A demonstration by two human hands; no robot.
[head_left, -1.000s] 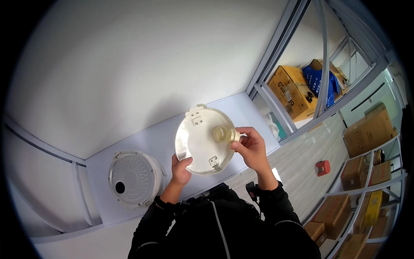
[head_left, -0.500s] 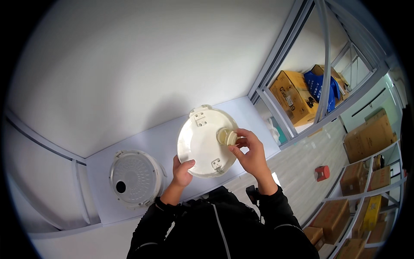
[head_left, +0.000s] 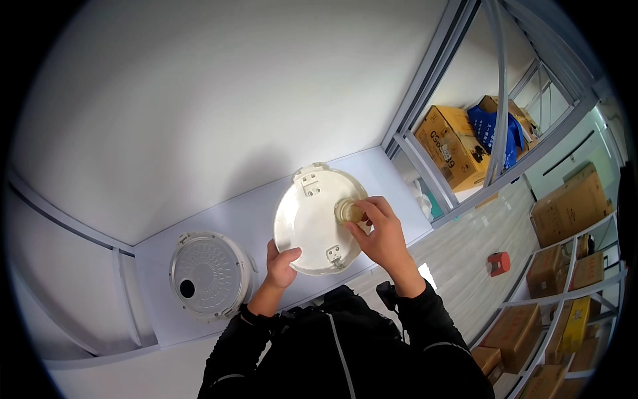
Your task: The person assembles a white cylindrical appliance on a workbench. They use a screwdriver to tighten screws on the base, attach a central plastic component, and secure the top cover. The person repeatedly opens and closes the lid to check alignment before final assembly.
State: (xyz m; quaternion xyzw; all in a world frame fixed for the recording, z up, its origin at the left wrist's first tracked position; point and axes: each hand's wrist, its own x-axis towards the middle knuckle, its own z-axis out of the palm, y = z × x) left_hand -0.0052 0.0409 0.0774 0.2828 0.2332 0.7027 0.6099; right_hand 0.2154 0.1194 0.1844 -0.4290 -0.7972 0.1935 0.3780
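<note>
A round, shallow white plastic cover (head_left: 307, 229) is held up over the table, its hollow inner side in view. My left hand (head_left: 280, 268) grips its lower-left rim, thumb on the inside and fingers behind. Near the cover's right side, a small round cream-coloured cap (head_left: 347, 211) sits at a round fitting, and my right hand (head_left: 384, 233) pinches it between thumb and fingers. How deep the cap sits is hard to tell. To the left, a white round tub (head_left: 247, 276) with a grey patterned disc top (head_left: 214, 266) stands on the table; the disc has one black hole.
The pale table (head_left: 219, 218) meets a white wall (head_left: 219, 100) at the back. A grey metal frame (head_left: 425, 100) rises at the right, with a cardboard box (head_left: 452, 149) and blue bag (head_left: 495, 130) beyond. A red stool (head_left: 498, 264) and shelves of boxes (head_left: 515, 336) are farther right.
My right hand has shifted slightly left, and the cap it pinches has moved inward against the fitting on the cover. My left hand keeps the same hold.
</note>
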